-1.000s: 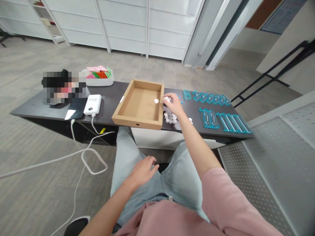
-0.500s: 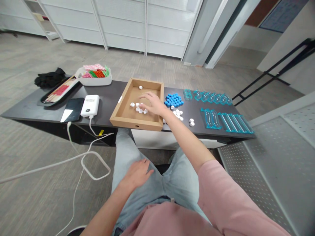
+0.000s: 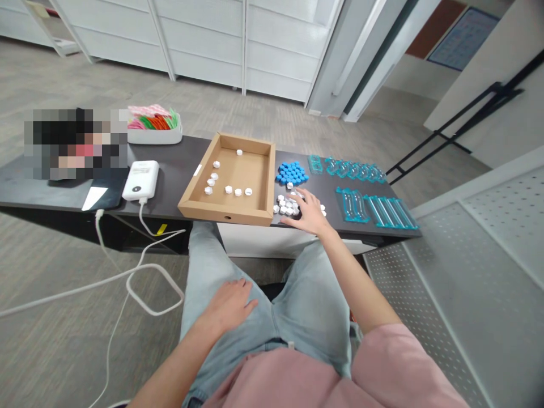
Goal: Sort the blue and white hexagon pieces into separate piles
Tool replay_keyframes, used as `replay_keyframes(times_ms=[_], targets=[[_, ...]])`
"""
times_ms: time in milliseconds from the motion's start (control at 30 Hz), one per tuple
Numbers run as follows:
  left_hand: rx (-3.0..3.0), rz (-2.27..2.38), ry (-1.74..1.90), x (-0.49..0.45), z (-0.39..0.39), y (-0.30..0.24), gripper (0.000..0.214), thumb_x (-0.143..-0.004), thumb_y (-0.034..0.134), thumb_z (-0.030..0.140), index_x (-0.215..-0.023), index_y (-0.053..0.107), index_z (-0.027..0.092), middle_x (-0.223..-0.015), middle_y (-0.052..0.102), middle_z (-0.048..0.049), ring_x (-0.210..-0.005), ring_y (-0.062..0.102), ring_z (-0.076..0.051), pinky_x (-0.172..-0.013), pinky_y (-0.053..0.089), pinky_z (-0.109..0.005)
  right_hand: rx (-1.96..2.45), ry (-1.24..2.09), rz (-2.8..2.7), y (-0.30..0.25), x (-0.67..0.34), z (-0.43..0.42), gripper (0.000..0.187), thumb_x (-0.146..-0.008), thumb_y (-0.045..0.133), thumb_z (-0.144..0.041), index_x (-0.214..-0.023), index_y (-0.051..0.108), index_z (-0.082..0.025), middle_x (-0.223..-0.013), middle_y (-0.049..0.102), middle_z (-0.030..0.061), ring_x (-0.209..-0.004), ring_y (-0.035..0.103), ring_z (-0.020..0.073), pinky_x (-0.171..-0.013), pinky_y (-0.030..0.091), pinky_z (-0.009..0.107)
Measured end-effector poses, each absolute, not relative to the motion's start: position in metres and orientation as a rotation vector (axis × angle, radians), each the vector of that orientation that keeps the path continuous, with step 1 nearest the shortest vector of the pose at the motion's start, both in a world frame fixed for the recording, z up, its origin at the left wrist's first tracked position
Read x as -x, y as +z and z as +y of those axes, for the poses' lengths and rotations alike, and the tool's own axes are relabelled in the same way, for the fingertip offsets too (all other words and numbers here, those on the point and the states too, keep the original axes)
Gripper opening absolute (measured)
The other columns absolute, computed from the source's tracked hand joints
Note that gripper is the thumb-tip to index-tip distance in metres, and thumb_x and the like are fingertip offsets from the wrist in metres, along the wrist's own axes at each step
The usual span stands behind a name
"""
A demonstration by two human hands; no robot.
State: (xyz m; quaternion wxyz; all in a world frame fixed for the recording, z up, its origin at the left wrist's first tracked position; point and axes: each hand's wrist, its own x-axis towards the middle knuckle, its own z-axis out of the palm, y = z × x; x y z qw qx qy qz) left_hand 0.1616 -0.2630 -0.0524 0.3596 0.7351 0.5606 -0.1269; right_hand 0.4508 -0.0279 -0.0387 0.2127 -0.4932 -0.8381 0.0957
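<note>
On the left thigh of the light-blue jeans (image 3: 210,258) rests the left hand (image 3: 232,306), its fingers loosely extended. At the near edge of the dark flat-topped table (image 3: 174,164), the right hand (image 3: 309,212) reaches palm-down over a cluster of small white faceted pieces (image 3: 289,208), thumb and fingers spread apart; whether its fingertips touch any piece cannot be told. Just left of the cluster sits a shallow brown cardboard tray (image 3: 227,217) with eight similar white pieces inside, seven nearer its left and front sides and one near the back. To the right lie long, straight teal plastic packs (image 3: 391,212) beside curved teal packs (image 3: 352,205). Beyond the white cluster is a heap of bright-blue small pieces (image 3: 292,173). Past the table, tall white panelled cabinets (image 3: 199,42) stand on the grey floor (image 3: 204,107).
</note>
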Motion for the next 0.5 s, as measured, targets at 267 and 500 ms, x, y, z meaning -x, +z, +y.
replay_keyframes(times_ms=[267, 500], targets=[[-1.900, 1.428, -0.377, -0.162, -0.263, -0.051, 0.056, -0.112, 0.049, 0.043, -0.150, 0.076, 0.013, -0.158, 0.075, -0.0252, -0.147, 0.072, -0.044, -0.128, 0.052, -0.058, 1.443, 0.191, -2.352, -0.042, -0.419, -0.018, 0.092, -0.089, 0.092, -0.081, -0.167, 0.072, -0.036, -0.184, 0.048, 0.0175, -0.171, 0.036, 0.0555, -0.136, 0.039, 0.079], [-1.905, 1.423, -0.387, -0.164, -0.263, -0.048, 0.061, -0.112, 0.050, 0.040, -0.158, 0.072, 0.008, -0.162, 0.073, -0.0265, -0.150, 0.070, -0.045, -0.130, 0.051, -0.059, 1.403, 0.156, -2.348, -0.039, -0.418, -0.019, 0.064, -0.098, 0.087, -0.073, -0.145, 0.085, -0.031, -0.166, 0.060, 0.0186, -0.153, 0.050, 0.0481, -0.132, 0.047, 0.068]])
